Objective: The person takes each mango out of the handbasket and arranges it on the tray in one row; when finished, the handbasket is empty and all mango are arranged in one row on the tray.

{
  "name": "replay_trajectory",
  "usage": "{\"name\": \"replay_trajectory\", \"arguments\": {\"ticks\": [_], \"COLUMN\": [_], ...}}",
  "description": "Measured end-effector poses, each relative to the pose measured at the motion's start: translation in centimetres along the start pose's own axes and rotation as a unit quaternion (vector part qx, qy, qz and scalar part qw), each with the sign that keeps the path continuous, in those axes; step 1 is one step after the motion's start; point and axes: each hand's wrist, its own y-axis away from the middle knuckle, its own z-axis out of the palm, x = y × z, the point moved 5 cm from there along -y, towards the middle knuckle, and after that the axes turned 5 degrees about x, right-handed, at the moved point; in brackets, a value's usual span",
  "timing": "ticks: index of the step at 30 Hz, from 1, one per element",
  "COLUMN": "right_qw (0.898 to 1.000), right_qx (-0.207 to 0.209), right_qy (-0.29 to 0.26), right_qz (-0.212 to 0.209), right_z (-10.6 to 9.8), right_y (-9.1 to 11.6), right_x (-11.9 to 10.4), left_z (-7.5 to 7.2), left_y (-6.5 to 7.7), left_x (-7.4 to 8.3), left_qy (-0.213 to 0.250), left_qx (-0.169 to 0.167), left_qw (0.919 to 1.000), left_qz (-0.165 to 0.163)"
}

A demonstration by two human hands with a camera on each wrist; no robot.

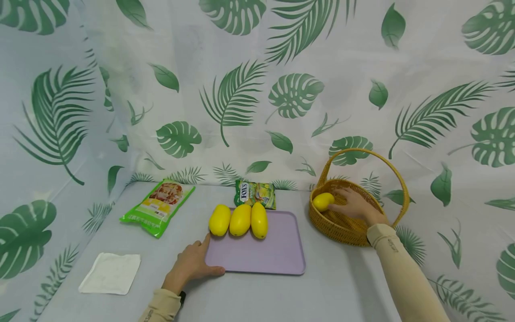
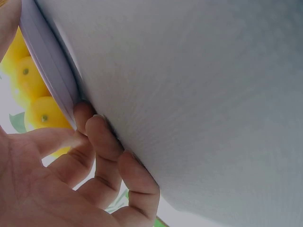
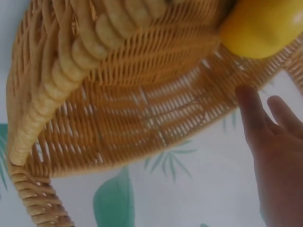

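Note:
My left hand (image 1: 193, 264) holds the near left corner of a lilac tray (image 1: 261, 255), thumb along its front edge and a finger along its left side. In the left wrist view, the other fingers (image 2: 102, 137) rest on the table against the tray's rim. Three yellow lemons (image 1: 240, 220) lie side by side at the tray's far left. Inside a wicker basket (image 1: 342, 232) on the right, my right hand (image 1: 354, 205) reaches beside another lemon (image 1: 323, 202). Its fingers (image 3: 251, 113) look straight in the right wrist view; its thumb is hidden there.
A green Fox's candy bag (image 1: 255, 194) lies behind the tray. At the back left is a green and white food packet (image 1: 158, 206), with a white square packet (image 1: 110, 273) nearer. The basket's tall handle (image 1: 398, 179) arches above it. Leaf-printed cloth (image 1: 241, 44) hangs behind.

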Motion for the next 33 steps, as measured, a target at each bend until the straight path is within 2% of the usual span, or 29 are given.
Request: {"name": "replay_trajectory", "arguments": {"ticks": [8,21,26,33], "right_qw": [0.999,0.996,0.993,0.991], "right_qx": [-0.024,-0.071,-0.101,-0.115], "right_qy": [0.016,0.04,0.039,0.033], "right_qz": [0.015,0.03,0.05,0.053], "right_z": [0.9,1.8,1.8,2.1], "right_y": [-1.2,-2.6,-3.4,-4.5], "right_x": [1.0,0.8,0.7,0.6], "left_z": [0.3,0.4,0.5,0.5], "left_y": [-0.3,-0.2,-0.4,-0.4], "left_x": [-0.2,-0.4,-0.5,-0.5], "left_qy": [-0.004,0.002,0.003,0.001], "left_qx": [0.001,-0.004,-0.004,-0.006], "left_qw": [1.0,1.0,0.9999,0.9999], "left_qz": [-0.005,-0.007,-0.013,-0.015]}}
